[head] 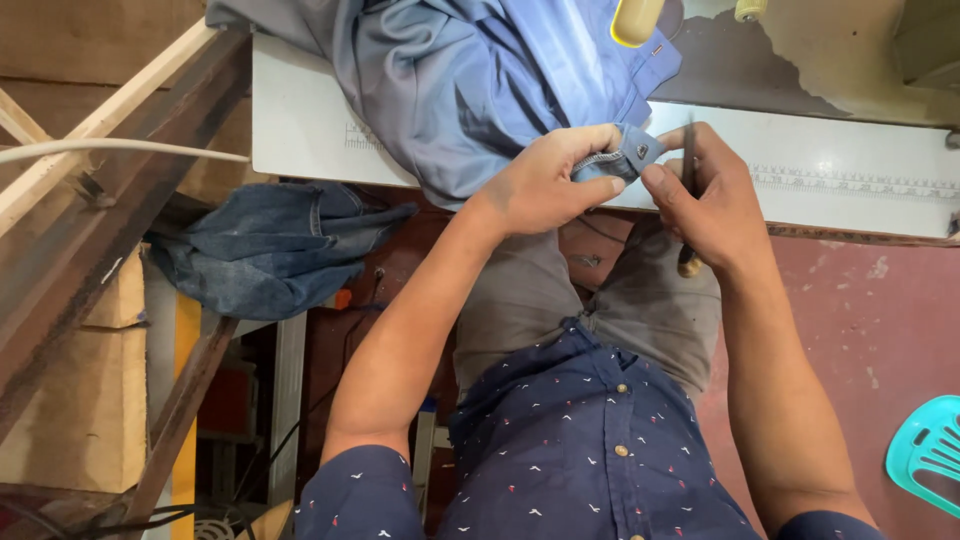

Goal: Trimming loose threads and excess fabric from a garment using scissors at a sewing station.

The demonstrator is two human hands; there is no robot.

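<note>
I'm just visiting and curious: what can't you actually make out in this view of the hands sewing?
- Tool tip: hidden behind right hand, head view; only its dark shaft and brass end show.
- Blue garment: cut off by the top edge.
- Cuff: mostly covered by left hand.
- Teal chair: cut by the right edge.

Even soft daylight, sharp focus, mild glare on white table [300, 120]

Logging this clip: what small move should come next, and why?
Probably bring the tool tip onto the cuff: the left hand pinches the cuff by its button, and the right hand holds the tool just beside it.
</note>
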